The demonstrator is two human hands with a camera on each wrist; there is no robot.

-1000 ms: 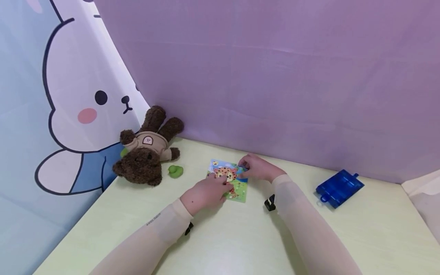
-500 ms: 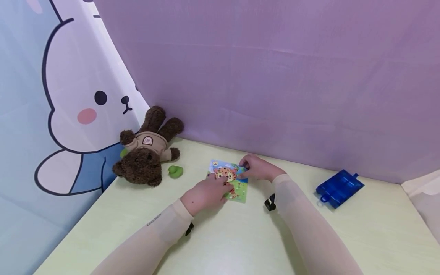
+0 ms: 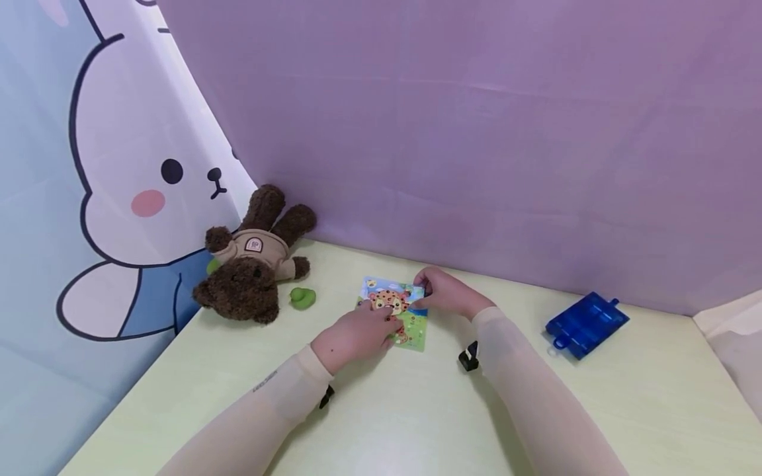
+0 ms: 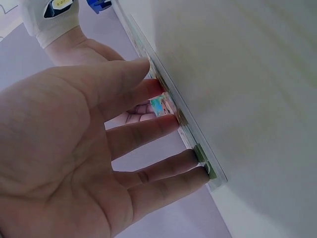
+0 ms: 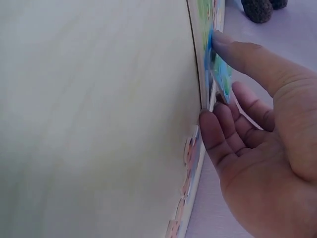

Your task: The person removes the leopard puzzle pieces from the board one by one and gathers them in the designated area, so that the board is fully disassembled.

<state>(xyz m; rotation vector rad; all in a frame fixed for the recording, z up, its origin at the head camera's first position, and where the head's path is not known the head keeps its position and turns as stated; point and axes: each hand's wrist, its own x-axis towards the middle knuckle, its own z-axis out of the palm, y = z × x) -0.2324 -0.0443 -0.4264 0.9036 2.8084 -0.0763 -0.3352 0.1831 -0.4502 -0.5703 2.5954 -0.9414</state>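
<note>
Tabletop (image 3: pixel 405 416) bears blue case (image 3: pixel 586 324); left hand (image 3: pixel 357 334) touches puzzle (image 3: pixel 413 337), right hand (image 3: pixel 448 293) pinches piece (image 5: pixel 222 78).

Head view bright, soft glare on table (image 3: pixel 393 423); wrist views dimmer.

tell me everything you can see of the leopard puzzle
The puzzle is a thin, rectangular board, stiff-looking, perhaps card, with a pale edge. It shows an orange, black-spotted leopard, blue above and green below, with a yellow patch at the far left corner. It lies flat on the table. The left hand rests its fingers on top, hiding part of the picture. At the far right corner the right hand pinches a tilted piece; its fit in the board is not clear.
</note>
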